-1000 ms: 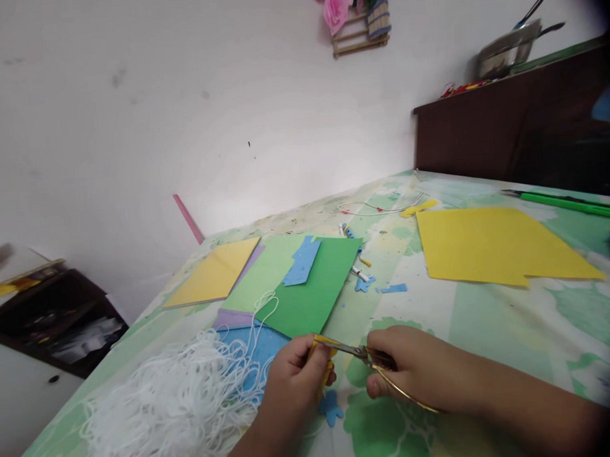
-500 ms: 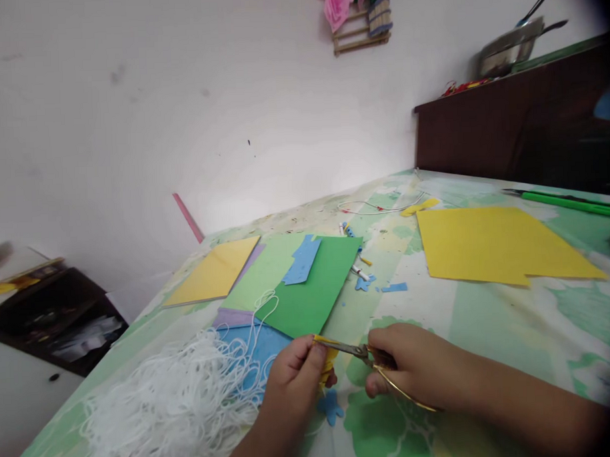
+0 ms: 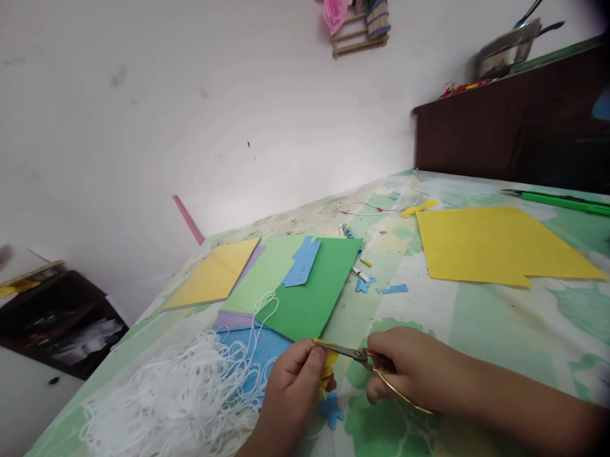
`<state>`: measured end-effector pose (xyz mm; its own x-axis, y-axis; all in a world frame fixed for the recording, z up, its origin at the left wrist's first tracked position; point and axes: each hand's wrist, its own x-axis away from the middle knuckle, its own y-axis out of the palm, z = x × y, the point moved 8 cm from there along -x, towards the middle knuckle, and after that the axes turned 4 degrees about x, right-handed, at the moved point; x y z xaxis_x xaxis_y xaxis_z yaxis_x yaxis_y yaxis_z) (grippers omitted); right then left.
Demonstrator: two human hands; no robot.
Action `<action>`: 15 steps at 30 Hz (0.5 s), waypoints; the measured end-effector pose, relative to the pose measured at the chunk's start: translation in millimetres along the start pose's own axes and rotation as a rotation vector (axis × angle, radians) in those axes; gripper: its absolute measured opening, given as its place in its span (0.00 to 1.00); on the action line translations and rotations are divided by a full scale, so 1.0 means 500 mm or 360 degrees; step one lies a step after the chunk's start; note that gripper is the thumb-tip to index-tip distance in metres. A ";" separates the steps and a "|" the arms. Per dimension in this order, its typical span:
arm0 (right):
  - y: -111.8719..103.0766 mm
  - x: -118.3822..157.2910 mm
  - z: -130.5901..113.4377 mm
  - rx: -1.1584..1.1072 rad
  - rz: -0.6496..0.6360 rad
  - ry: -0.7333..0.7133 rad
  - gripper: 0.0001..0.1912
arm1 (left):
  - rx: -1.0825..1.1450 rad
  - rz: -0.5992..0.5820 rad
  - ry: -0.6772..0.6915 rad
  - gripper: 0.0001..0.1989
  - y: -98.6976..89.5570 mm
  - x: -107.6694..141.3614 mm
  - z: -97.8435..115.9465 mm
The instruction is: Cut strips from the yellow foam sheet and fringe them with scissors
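My right hand grips a pair of gold-handled scissors, fingers in the loops. The blades reach left to a small piece of yellow foam sheet, which my left hand pinches between thumb and fingers. Part of that yellow piece is hidden behind the fingers. Just below it on the table lies a blue foam flower cut-out. A heap of white string lies to the left of my left hand, partly over a blue sheet.
Green sheets with a blue offcut lie ahead, beside a yellow-orange sheet. A notched yellow sheet and a green-handled tool are at right. Small blue scraps are scattered mid-table. A dark cabinet stands behind.
The scissor handles have come slightly closer together, with the blades still at the yellow piece. Both hands stay in nearly the same place.
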<state>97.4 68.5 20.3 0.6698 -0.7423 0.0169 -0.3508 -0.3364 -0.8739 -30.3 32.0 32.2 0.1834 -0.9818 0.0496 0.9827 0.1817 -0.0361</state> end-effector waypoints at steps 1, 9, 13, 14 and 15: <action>0.000 0.000 0.000 0.0010 0.0002 -0.0001 0.18 | 0.0006 0.0011 0.0005 0.10 -0.001 0.000 0.001; -0.002 -0.003 -0.004 0.0022 0.0017 -0.0033 0.18 | 0.0027 0.0001 -0.0002 0.10 0.003 0.000 0.002; 0.000 -0.002 -0.004 -0.0007 -0.0001 -0.0041 0.18 | 0.0042 0.0022 0.0010 0.09 0.001 -0.002 0.003; 0.000 -0.001 -0.003 -0.0006 0.0001 -0.0032 0.18 | 0.0042 0.0026 0.0007 0.10 0.001 -0.002 0.002; 0.000 0.000 -0.001 -0.0007 0.0003 -0.0018 0.18 | 0.0044 0.0029 0.0003 0.10 0.000 -0.002 0.001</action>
<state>97.2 68.0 20.7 0.6766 -0.7363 0.0097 -0.3548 -0.3376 -0.8719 -30.3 33.0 32.7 0.2013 -0.9784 0.0473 0.9795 0.2011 -0.0097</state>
